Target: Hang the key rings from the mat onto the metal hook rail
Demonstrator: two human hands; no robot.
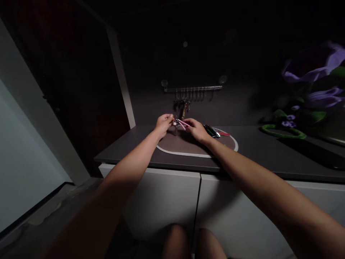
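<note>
My left hand (162, 126) is closed, its fingertips pinching a small shiny metal piece with a pale pinkish bit (174, 123), too small to name surely. My right hand (198, 130) is closed around slim pink-handled pliers (183, 123). Their two handles spread in a narrow V, and their metal tip points left, close to the left fingertips. Both hands are just above a brown oval mat (185, 148) with a white rim. Beside the right hand lie a dark item with green marks (211, 131) and a thin red item (224, 134).
On the dark wall a clear rail (193, 88) carries several hooks, with keys and a patterned tag (184, 110) hanging from them. Purple flowers (323, 97) and a green ring (283, 132) stand on the right of the dark counter (256, 158). White cabinet doors (167, 194) are below.
</note>
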